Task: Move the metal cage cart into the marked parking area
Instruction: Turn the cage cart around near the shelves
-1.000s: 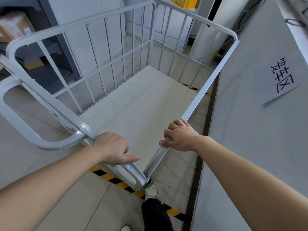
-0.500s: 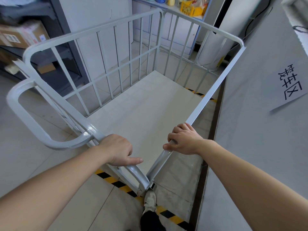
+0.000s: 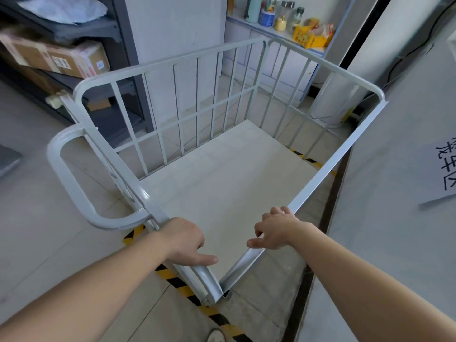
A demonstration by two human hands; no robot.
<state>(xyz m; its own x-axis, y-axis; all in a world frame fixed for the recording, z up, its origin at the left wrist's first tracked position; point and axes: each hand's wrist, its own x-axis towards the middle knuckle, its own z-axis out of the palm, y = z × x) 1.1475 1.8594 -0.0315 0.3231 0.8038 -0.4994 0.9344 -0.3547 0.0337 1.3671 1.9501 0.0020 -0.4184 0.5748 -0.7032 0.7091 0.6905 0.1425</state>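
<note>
Both hands wrap the metal cage cart's [image 3: 222,183] top rails: left hand [image 3: 183,239], right hand [image 3: 277,229]. The cart straddles the striped floor tape [image 3: 182,286] (beside the wall); push evenly, keeping it parallel.

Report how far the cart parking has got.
Mostly done: the cage cart stands beside the wall carrying the paper sign, with striped floor tape at its near and far edges. In hand: left hand and right hand grip the top rails. Left: final squaring inside the tape, then release.
</note>
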